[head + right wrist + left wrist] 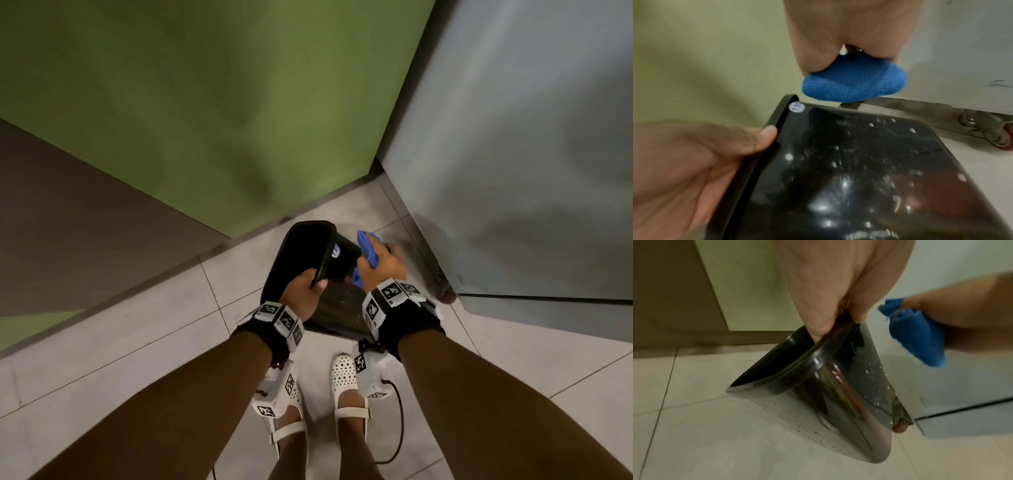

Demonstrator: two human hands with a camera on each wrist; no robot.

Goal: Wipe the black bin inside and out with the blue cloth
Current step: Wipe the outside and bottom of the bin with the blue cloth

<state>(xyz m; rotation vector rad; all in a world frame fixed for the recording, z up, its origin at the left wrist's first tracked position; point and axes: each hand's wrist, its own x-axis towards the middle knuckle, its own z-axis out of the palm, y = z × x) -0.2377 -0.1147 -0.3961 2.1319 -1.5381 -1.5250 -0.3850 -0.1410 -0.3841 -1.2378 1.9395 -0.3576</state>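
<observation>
Black bin [339,301] tipping leftward; left hand [303,291] pinching rim, right hand [382,267] clutching blue cloth [368,248] beside bin's far wall.

black bin [310,251] glossy, speckled (white sticker near rim), tilted on floor | blue cloth [368,248] bunched, beside its outer wall

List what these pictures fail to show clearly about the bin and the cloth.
- Bin inside: head view, hidden by its rim and the left hand.
- Sticker writing: right wrist view, cut off by the rim.
- Cloth contact with bin: unclear in every view.
- Bin base: left wrist view, blurred.
</observation>
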